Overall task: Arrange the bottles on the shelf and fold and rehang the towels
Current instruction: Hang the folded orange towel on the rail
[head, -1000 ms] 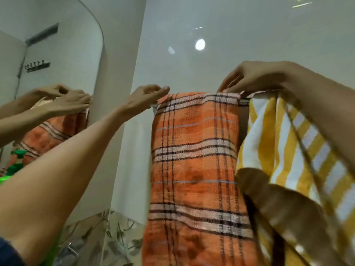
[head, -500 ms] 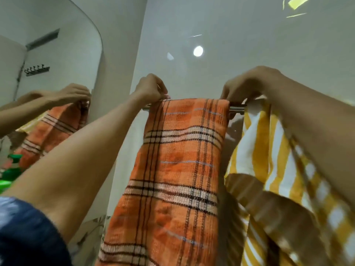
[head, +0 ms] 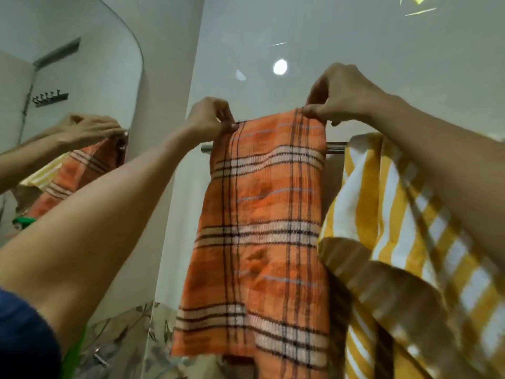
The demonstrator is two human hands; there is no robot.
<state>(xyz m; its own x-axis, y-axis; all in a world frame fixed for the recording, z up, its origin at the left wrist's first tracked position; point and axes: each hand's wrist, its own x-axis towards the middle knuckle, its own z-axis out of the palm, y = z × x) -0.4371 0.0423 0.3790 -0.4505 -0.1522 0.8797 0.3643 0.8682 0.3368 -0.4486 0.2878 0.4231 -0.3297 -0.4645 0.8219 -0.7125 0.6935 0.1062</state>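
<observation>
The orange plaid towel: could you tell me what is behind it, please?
The metal rail passes behind the orange plaid towel, showing at both sides; its middle and the wall there are covered.

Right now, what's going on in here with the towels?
A person is working on an orange plaid towel at a metal towel bar on the wall. The left hand pinches its top left corner and the right hand pinches its top right corner, with that top edge lifted above the bar. A yellow striped towel hangs just to the right, under the right forearm. A mirror on the left reflects the scene.
</observation>
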